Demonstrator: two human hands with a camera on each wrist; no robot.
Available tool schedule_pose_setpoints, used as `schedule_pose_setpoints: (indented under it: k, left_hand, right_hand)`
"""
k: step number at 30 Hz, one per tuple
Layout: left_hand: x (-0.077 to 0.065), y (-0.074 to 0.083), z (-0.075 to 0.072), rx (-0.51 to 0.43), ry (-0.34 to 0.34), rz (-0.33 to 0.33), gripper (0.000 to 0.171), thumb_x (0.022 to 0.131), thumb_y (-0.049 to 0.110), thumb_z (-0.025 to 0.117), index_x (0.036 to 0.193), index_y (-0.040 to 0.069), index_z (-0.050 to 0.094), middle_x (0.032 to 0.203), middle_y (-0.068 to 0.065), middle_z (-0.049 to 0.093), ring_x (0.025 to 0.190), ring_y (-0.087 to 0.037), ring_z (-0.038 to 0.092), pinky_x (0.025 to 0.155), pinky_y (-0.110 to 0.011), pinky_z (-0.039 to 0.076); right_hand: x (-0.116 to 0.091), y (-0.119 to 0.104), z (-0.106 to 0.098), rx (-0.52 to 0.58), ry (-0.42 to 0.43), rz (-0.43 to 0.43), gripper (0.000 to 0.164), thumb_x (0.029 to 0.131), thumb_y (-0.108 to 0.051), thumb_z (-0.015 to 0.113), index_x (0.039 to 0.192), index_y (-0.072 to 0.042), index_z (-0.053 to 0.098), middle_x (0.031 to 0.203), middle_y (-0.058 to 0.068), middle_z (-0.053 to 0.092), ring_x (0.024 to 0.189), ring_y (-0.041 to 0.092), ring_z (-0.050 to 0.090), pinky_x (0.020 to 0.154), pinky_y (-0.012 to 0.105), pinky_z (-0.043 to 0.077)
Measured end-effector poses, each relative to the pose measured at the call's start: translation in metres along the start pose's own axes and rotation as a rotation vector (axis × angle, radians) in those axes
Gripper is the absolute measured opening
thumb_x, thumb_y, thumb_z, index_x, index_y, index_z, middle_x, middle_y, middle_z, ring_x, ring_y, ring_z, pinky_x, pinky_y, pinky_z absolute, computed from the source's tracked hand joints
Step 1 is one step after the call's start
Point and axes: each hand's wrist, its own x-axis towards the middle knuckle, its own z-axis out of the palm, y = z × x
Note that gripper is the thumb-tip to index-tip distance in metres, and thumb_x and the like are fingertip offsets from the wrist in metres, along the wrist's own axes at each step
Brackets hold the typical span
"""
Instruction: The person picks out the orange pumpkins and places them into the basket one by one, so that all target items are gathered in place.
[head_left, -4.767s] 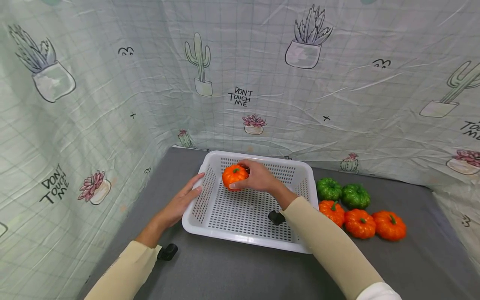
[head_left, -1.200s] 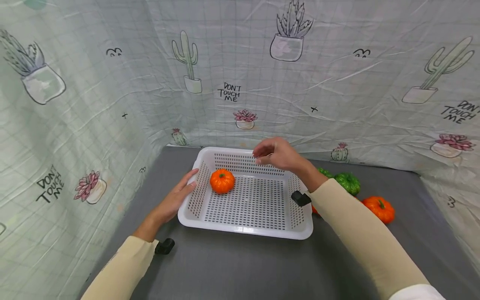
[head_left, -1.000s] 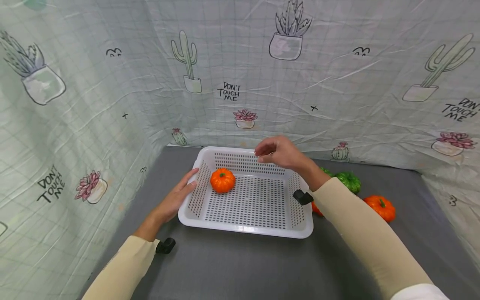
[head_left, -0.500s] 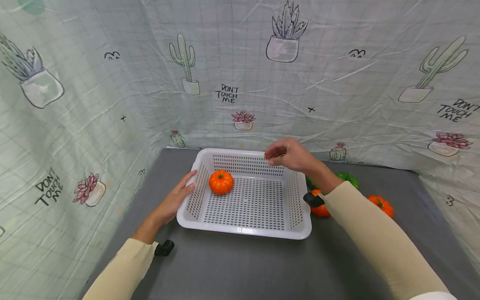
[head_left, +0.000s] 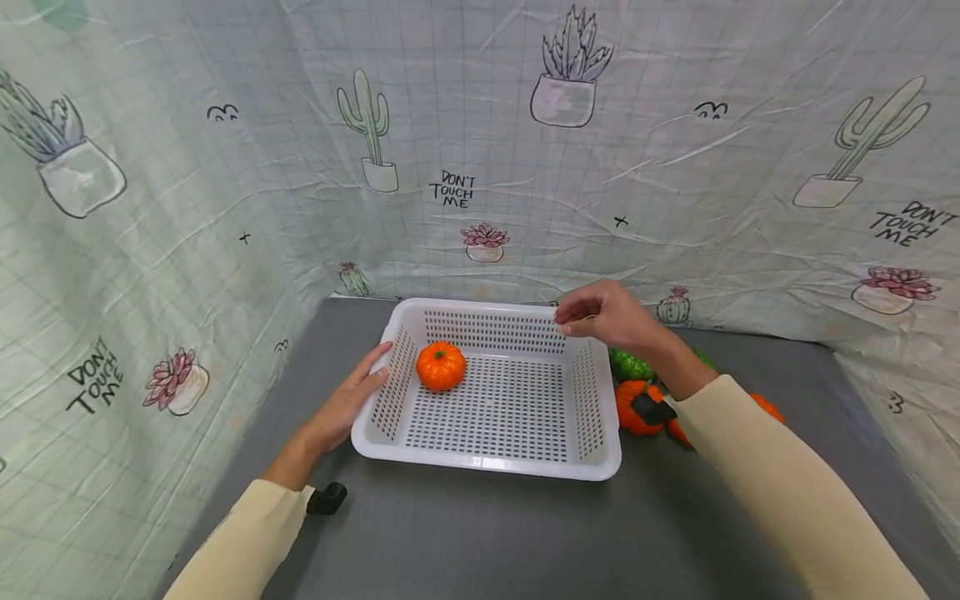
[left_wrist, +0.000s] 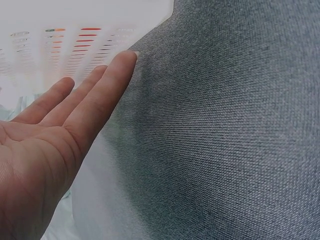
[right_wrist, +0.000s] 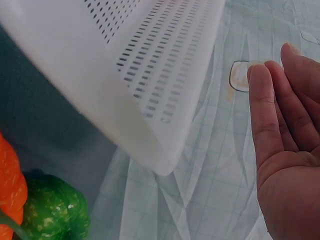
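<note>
I have the left hand (head_left: 347, 403) straight-fingered against the left rim of a white basket (head_left: 487, 463), the right hand (head_left: 613, 317) empty, loosely curved near its far right corner, and an orange pumpkin (head_left: 441, 367) inside at left.

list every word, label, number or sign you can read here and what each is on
"DON'T TOUCH ME": back cloth, centre
"DON'T TOUCH ME": back cloth, far right
"DON'T TOUCH ME": left cloth
"x", small cross sign: both cloths
No lettering shows on the white basket or the orange pumpkin inside it.
</note>
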Motion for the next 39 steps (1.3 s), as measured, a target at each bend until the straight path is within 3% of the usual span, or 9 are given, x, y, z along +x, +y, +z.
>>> schedule_pose_setpoints:
  k: [4,14,21,29,39]
  left_hand:
    - [0.0,-0.001,0.0,-0.001,0.001,-0.004,0.061,0.114,0.04,0.035,0.168,0.031,0.008,0.167,-0.028,0.029,0.127,-0.046,0.059,0.087,-0.037,0.06]
    - [0.0,-0.001,0.0,0.005,0.004,-0.008,0.062,0.114,0.04,0.035,0.168,0.032,0.007,0.167,-0.029,0.029,0.13,-0.049,0.056,0.089,-0.039,0.059]
    - [-0.001,0.0,0.001,0.006,0.007,-0.008,0.061,0.114,0.039,0.035,0.168,0.032,0.008,0.167,-0.028,0.028,0.129,-0.047,0.057,0.089,-0.038,0.059]
    - [0.0,0.0,0.001,-0.005,0.002,-0.004,0.061,0.114,0.039,0.035,0.168,0.031,0.007,0.167,-0.029,0.028,0.126,-0.045,0.059,0.087,-0.037,0.06]
    - [0.002,0.001,0.0,-0.007,-0.006,-0.003,0.062,0.114,0.04,0.035,0.168,0.032,0.006,0.168,-0.027,0.026,0.128,-0.046,0.058,0.087,-0.037,0.059]
  right_hand:
    - [-0.006,0.003,-0.003,-0.006,-0.008,0.011,0.026,0.096,-0.007,0.073,0.121,0.001,0.073,0.12,0.021,0.075,0.107,0.029,0.071,0.093,0.042,0.057]
    - [-0.029,0.018,-0.016,-0.025,0.031,0.037,0.021,0.096,-0.011,0.075,0.116,-0.003,0.076,0.117,0.017,0.075,0.096,0.013,0.069,0.086,0.027,0.056]
    - [-0.047,0.027,-0.026,-0.006,0.05,0.076,0.024,0.096,-0.018,0.077,0.115,-0.004,0.076,0.115,0.016,0.075,0.095,0.015,0.071,0.084,0.028,0.058]
    - [-0.068,0.042,-0.04,-0.069,0.088,0.116,0.032,0.095,-0.031,0.078,0.117,-0.008,0.076,0.113,0.007,0.077,0.096,0.007,0.07,0.087,0.028,0.058]
    - [-0.09,0.06,-0.057,-0.078,0.137,0.152,0.037,0.096,-0.031,0.077,0.122,-0.005,0.074,0.111,-0.002,0.077,0.093,-0.001,0.068,0.082,0.022,0.057]
